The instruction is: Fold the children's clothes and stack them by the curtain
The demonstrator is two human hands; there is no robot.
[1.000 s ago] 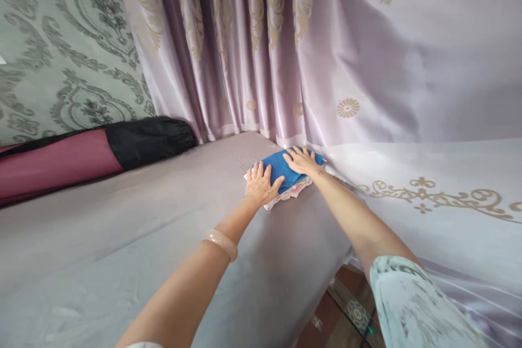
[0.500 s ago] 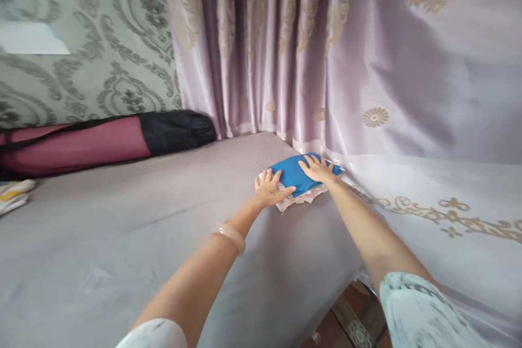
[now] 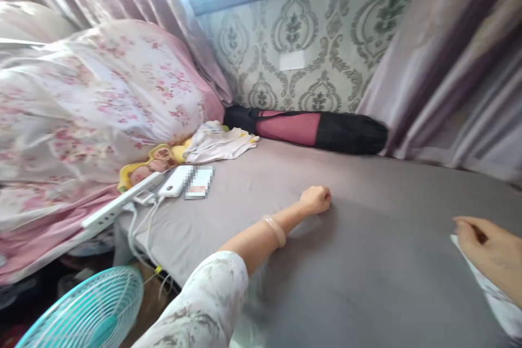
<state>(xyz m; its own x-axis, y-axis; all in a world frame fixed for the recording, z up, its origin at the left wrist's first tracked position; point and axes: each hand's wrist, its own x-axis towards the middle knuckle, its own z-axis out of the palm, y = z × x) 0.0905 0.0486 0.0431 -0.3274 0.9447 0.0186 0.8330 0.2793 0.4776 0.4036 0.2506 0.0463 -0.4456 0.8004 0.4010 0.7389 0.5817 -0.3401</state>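
Observation:
My left hand is closed in a fist on the grey sheet, with nothing showing in it. A pale bangle circles that wrist. At the right edge, my right hand has its fingers curled into a pinch. A white patterned cloth runs from beneath its thumb down toward the frame's lower right, and the hand appears to grip it. Part of that cloth is cut off by the frame's edge. The blue cloth seen earlier is out of view.
Along the wall lies a maroon and black rolled bag. Left of the sheet are white clothes, a power strip with cords, a white power bank and a blurred phone. A turquoise fan stands below.
The view has swung left. Both hands have come off the blue cloth and moved apart. My left hand, formerly spread flat, is now a fist; my right has curled its fingers.

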